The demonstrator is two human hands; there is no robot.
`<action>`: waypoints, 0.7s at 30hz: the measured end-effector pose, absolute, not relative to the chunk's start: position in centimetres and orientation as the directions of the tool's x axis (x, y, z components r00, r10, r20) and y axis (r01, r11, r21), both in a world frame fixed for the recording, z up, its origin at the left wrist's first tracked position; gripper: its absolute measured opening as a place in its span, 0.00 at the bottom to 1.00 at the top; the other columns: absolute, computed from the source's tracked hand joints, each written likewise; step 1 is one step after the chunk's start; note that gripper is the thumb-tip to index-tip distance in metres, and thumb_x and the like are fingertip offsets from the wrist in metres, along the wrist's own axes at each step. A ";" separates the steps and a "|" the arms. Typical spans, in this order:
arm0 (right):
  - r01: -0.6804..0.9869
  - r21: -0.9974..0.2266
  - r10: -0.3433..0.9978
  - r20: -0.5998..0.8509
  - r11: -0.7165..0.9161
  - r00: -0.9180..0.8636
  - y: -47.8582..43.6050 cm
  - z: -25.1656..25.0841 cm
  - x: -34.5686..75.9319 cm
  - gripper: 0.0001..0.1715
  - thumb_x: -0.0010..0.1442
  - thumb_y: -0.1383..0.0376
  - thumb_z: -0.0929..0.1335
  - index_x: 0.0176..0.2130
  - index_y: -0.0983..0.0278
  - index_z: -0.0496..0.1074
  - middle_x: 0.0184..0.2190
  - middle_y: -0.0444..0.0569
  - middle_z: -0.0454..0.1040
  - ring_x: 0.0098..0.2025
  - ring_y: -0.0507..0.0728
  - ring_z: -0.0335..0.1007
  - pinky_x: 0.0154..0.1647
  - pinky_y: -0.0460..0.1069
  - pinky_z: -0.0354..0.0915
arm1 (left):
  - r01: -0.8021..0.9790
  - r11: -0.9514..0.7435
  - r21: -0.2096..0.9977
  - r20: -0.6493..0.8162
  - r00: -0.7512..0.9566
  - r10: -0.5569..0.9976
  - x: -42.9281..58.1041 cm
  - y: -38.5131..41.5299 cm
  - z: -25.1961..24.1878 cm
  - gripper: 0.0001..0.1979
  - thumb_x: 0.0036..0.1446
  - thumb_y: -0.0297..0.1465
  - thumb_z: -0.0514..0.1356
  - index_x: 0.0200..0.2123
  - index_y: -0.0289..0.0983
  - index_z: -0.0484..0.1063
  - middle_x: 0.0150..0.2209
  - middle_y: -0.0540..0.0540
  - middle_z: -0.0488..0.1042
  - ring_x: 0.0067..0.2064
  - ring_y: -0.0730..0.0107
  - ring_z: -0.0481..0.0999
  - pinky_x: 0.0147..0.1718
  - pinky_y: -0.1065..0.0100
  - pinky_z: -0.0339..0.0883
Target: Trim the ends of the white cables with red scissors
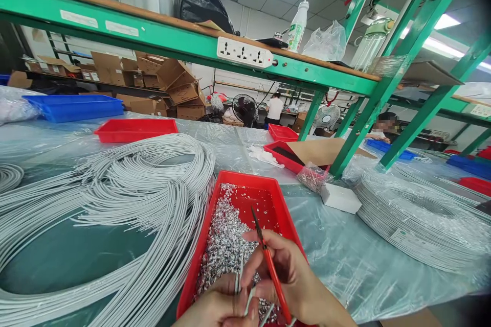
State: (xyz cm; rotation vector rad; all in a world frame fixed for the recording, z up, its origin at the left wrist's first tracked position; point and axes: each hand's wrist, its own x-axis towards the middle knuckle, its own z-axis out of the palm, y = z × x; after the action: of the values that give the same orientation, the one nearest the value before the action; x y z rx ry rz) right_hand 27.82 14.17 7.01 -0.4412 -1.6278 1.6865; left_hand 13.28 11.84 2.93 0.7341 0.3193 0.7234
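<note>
My right hand (291, 278) is closed round a small red-handled cutting tool (268, 260) whose thin tip points up and away. My left hand (217, 306) is at the bottom edge, its fingers pinched on the end of a grey cable (251, 297). Both hands hover over the near end of a red tray (276, 189) that holds a heap of silvery scraps (226, 245). A big sheaf of cut grey cables (146, 199) curves across the table to the left of the tray.
A coil of grey cable (422, 219) lies at the right beside a small white box (340, 197). More red trays (134, 129) and a blue tray (72, 106) stand farther back. Green shelf posts (368, 107) rise behind the tray. Other people sit in the distance.
</note>
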 end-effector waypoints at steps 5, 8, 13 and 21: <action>-0.327 -0.929 0.623 0.361 0.174 -0.694 14.2 7.3 27.7 0.24 0.53 0.70 0.71 0.48 0.58 0.64 0.23 0.39 0.73 0.25 0.49 0.70 0.30 0.44 0.64 | -0.474 0.621 0.624 0.021 0.805 0.593 13.3 12.1 2.4 0.17 0.40 0.35 0.69 0.16 0.34 0.63 0.09 0.59 0.54 0.10 0.86 0.44 0.11 0.74 0.30; -0.278 -0.944 0.681 0.322 0.178 -0.658 14.4 7.1 27.6 0.29 0.49 0.72 0.73 0.49 0.58 0.65 0.23 0.39 0.72 0.24 0.49 0.69 0.29 0.43 0.64 | -0.479 0.633 0.608 0.049 0.818 0.573 13.4 12.3 2.3 0.18 0.42 0.36 0.68 0.19 0.37 0.60 0.08 0.61 0.51 0.08 0.86 0.41 0.10 0.72 0.26; -0.236 -0.964 0.770 0.243 0.124 -0.590 14.7 6.6 27.7 0.29 0.45 0.70 0.75 0.47 0.62 0.67 0.21 0.38 0.69 0.24 0.49 0.65 0.26 0.43 0.63 | -0.528 0.599 0.602 0.081 0.787 0.612 13.8 12.5 2.1 0.19 0.41 0.37 0.68 0.20 0.38 0.57 0.07 0.63 0.49 0.08 0.86 0.37 0.09 0.73 0.24; -0.221 -0.966 0.855 0.225 0.134 -0.466 14.6 7.1 27.7 0.28 0.43 0.69 0.76 0.43 0.62 0.67 0.22 0.38 0.68 0.23 0.49 0.62 0.25 0.43 0.60 | -0.573 0.382 0.725 -0.064 0.497 0.866 13.1 12.0 2.7 0.18 0.45 0.45 0.64 0.25 0.36 0.65 0.13 0.59 0.61 0.08 0.88 0.47 0.07 0.79 0.37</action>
State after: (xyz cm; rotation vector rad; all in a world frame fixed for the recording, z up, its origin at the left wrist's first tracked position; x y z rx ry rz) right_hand 27.72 14.62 7.09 -0.6471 -1.5033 1.4964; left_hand 13.11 12.01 2.69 0.7023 0.4795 0.9629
